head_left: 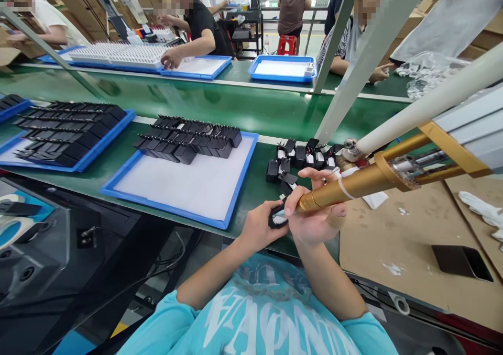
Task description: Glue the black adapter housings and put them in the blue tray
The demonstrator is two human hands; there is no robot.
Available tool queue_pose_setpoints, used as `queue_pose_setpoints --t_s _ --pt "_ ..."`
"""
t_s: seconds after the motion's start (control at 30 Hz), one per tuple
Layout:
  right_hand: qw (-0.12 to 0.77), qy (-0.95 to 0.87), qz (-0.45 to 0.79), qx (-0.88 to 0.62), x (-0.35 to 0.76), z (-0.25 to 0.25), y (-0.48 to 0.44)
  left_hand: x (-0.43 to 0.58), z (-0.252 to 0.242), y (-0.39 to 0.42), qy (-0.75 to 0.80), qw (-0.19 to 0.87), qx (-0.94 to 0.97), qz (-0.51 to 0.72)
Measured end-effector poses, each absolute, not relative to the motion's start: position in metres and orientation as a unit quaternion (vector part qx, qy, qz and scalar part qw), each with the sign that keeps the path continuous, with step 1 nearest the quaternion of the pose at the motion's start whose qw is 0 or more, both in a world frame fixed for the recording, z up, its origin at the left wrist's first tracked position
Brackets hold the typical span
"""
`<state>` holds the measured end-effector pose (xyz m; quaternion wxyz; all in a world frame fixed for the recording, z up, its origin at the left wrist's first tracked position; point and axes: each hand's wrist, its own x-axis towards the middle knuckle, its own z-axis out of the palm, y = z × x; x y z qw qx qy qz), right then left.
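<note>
Turquoise T-shirt cloth (251,318) with white lettering spreads below the near edge of the white-lined blue tray (188,190), the reference for every place given. Just right of the tray's near corner, the left hand (259,224) pinches a black plastic casing (278,217), its pale face turned up. Beside it, the right hand (314,213) has its fingers bent, showing on both sides of a gold-coloured cylindrical tool (334,193); whether it grips the tool or only sits behind it, I cannot tell. Open black housings (301,157) with white inner parts cluster right of the tray. Rows of black plug adapters (184,153) fill the tray's far portion. Left of it, another blue tray (92,145) is packed with similar adapters. Well to its right, a hollow black sleeve (451,261) lies on brown cardboard (396,240). Beyond it, across the green belt (236,102), a co-worker's hand (172,58) reaches over white parts.
</note>
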<state>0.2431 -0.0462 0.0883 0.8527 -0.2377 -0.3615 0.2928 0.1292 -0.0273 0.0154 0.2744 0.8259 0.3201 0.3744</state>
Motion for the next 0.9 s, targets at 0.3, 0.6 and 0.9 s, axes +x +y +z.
queue_pose_setpoints --t_s 0.3,0.6,0.9 --pt "0.855 -0.336 0.283 -0.277 0.247 0.087 -0.045 0.120 0.015 -0.018 0.370 0.297 0.846 0.244" --pt "0.868 -0.325 0.255 -0.277 0.265 0.083 -0.048 0.111 0.023 0.005 0.342 0.347 0.853 0.184" --pt "0.864 -0.313 0.252 -0.302 0.277 0.077 -0.053 0.128 0.027 0.009 0.323 0.242 0.877 0.260"
